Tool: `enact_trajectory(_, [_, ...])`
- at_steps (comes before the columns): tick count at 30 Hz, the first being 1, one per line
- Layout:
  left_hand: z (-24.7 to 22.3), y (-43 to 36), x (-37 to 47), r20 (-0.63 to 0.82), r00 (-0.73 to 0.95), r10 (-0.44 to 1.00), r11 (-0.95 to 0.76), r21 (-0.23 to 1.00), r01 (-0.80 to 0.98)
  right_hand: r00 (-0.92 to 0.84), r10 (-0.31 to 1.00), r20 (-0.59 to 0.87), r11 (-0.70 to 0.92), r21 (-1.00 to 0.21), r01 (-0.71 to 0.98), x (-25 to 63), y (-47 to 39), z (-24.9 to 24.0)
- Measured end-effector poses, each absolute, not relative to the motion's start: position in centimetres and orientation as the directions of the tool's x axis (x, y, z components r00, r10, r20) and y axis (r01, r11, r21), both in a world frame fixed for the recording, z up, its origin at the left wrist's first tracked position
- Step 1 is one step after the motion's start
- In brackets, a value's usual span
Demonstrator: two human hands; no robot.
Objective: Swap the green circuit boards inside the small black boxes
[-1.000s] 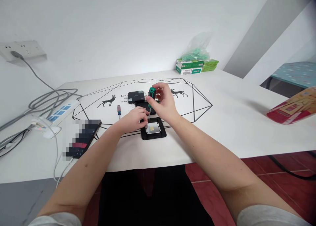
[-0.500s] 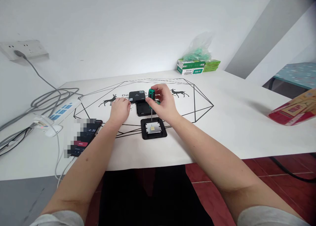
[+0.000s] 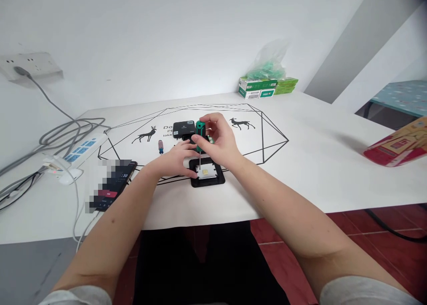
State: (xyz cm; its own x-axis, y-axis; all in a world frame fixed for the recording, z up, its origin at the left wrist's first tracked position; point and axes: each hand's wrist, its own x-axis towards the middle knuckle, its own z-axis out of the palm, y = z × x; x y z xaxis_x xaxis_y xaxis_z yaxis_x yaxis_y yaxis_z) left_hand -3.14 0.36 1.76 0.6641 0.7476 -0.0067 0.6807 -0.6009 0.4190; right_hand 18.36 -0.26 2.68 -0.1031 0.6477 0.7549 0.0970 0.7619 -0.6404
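Note:
My right hand grips a screwdriver with a green and black handle. It stands nearly upright, its tip down near the left part of a silver metal plate. That plate sits in a square black plastic case part on the table and bears a small yellowish square. My left hand reaches in from the left with thumb and fingers apart, the thumb at the case part's left edge. Behind the hands lies a black square cover with stickers; another black housing there is mostly hidden.
A second screwdriver lies left of the cover. A phone and a power strip with cables are at the left. Green and white boxes under a plastic bag stand at the back. A red package is at the right.
My left hand has moved right and toward me to the case part, uncovering the second screwdriver. The green screwdriver's tip has shifted left over the metal plate.

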Motion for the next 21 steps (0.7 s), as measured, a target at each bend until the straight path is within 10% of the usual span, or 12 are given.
enact_trajectory(21, [1.78, 0.05, -2.6, -0.156, 0.621, 0.768, -0.504, 0.452, 0.736, -0.316, 0.525, 0.79, 0.845, -0.529, 0.08, 17.67, -1.06, 2.52])
